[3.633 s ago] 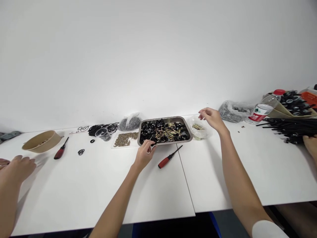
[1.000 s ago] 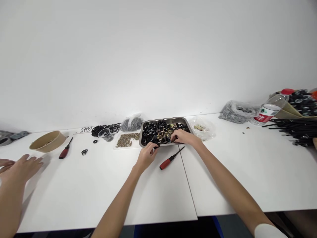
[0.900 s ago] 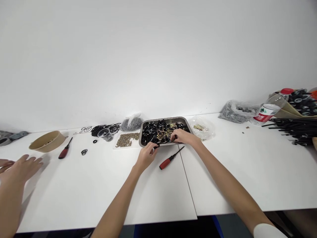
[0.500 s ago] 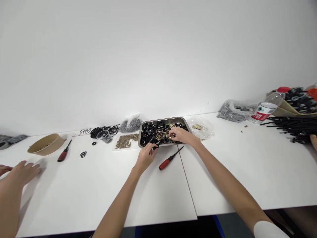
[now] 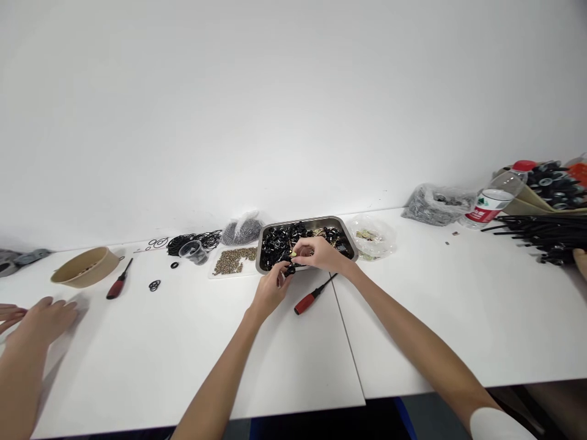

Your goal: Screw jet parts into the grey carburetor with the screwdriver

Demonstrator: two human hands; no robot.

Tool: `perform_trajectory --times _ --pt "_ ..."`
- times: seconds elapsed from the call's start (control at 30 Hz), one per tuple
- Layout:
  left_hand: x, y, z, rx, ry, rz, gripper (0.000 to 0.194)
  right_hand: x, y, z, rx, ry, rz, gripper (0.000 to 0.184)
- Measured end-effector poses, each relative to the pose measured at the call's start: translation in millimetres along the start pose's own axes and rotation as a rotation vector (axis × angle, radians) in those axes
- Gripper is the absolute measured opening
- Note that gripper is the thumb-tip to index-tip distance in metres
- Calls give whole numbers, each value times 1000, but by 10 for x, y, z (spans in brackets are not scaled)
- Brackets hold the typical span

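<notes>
At the front rim of a metal tray [image 5: 260, 256], my left hand [image 5: 270, 287] is closed on a small black part [image 5: 290, 269]. My right hand [image 5: 318, 253] pinches a small brass-coloured piece [image 5: 294, 254] and holds it against or just above that black part; whether they touch I cannot tell. Black parts [image 5: 279, 241] and brass-coloured pieces fill the tray, partly hidden by my right hand. A screwdriver [image 5: 306, 304] with a red handle lies in front of the tray, below my hands.
Left of the tray are small brass-coloured pieces [image 5: 229, 261], a clear cup [image 5: 193, 252], black rings, another screwdriver [image 5: 119, 286] and a paper bowl [image 5: 87, 269]. A co-worker's hands [image 5: 46, 321] are at far left. Plastic bags, a bottle [image 5: 493, 205] and black rods [image 5: 545, 232] stand right.
My right hand has moved left from the middle of the tray to my left hand, bringing a brass-coloured piece. My left hand has stayed almost in place.
</notes>
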State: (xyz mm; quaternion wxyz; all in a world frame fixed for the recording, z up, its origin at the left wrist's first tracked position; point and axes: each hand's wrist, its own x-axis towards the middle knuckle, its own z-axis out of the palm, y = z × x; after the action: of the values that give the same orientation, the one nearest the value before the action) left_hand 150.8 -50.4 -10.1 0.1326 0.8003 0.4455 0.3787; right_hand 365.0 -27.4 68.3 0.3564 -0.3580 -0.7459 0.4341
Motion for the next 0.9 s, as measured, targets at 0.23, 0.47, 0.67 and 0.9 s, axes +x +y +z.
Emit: perform_trajectory --times 0.23,0.47,0.67,0.9 --pt "-9 -10 0 4 12 15 27 30 91 95 -18 -33 38 31" --pt "2 -24 3 38 24 47 24 40 138 92 -5 -47 53 33" --pt "-1 -26 -1 41 28 54 23 51 163 77 -15 -58 61 34" --pt "-4 -26 -1 11 34 16 22 62 190 117 -155 -96 87 20"
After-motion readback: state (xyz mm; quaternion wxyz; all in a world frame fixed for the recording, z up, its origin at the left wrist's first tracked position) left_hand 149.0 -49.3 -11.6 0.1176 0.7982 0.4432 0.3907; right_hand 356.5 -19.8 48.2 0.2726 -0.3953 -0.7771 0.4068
